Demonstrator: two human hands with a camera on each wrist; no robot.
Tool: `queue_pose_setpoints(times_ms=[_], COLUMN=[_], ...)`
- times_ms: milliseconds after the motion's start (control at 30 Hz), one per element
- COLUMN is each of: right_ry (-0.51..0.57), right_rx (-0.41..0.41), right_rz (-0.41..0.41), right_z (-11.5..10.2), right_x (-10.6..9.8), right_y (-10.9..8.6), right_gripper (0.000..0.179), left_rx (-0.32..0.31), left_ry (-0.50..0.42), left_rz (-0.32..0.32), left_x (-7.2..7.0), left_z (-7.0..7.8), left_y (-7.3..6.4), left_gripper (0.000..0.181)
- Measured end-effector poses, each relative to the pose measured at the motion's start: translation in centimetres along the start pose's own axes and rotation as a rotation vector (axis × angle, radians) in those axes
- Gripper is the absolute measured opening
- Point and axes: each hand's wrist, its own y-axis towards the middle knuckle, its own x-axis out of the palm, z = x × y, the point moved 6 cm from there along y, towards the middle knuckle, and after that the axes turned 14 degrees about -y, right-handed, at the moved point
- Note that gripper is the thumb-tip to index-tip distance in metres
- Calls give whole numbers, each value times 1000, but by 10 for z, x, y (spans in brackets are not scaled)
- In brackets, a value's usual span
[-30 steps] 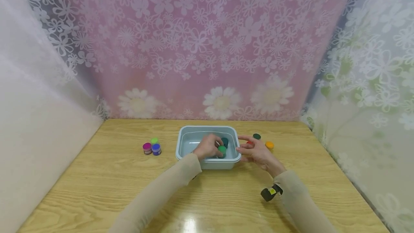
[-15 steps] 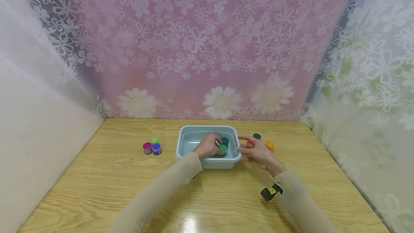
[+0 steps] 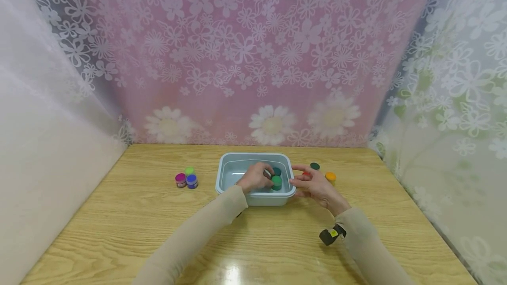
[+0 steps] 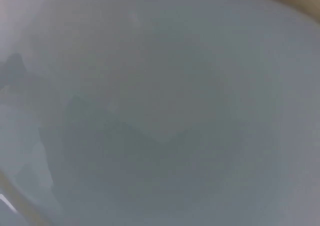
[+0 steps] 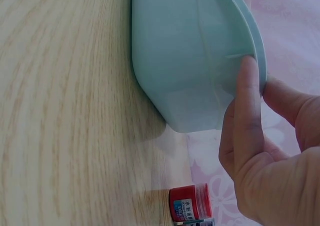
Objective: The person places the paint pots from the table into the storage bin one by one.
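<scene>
head view: at the basin's (image 3: 265,200) 9 o'clock, three jars (image 3: 189,182) stand together on the bench (image 3: 253,250). the left forearm (image 3: 198,234) slants toward 2 o'clock, its hand (image 3: 255,178) inside the basin, fingers bent beside the green jar (image 3: 277,183); whether they grip it, i cannot tell. the right hand (image 3: 315,189), aimed at 10 o'clock, pinches the basin's 3 o'clock rim.

You are working in a curtained-off booth; whether it stands in a home or a workplace, you cannot tell. A pink flowered curtain (image 3: 253,56) hangs at your 12 o'clock, pale cloth (image 3: 43,144) at 9, a whitish flowered curtain (image 3: 455,144) at 3, all enclosing your wood-grain table (image 3: 99,214).
</scene>
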Motion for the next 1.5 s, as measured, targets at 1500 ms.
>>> queue_pose_setpoints(times_ms=[1500], right_ry=[8], right_rx=[12], right_rz=[13], right_z=[-2], right_x=[1], right_y=[-1], right_gripper=[68], left_rx=[52], left_ry=[-295], left_rz=[27], left_x=[-132], left_z=[-18], left_y=[-36], left_gripper=[41])
